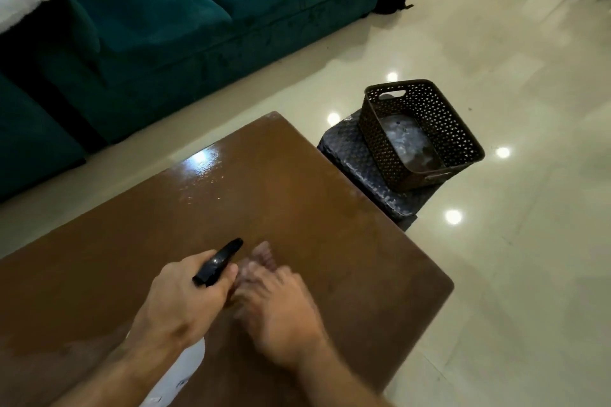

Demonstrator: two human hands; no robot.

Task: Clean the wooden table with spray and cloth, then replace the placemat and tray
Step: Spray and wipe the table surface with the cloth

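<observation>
The right hand (277, 307) is motion-blurred, and the left hand (185, 301) hides most of the spray bottle (185, 370).

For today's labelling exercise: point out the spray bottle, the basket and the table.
spray bottle (218, 263), head view, on its black nozzle head.
basket (459, 139), head view, on its right wall.
table (281, 182), head view, on bare top.

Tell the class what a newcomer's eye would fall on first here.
First, the left hand gripping a spray bottle over the glossy table, with the blurred right hand close beside its nozzle. Next, the brown basket on a dark stool past the table's right edge, and the green sofa behind.
</observation>
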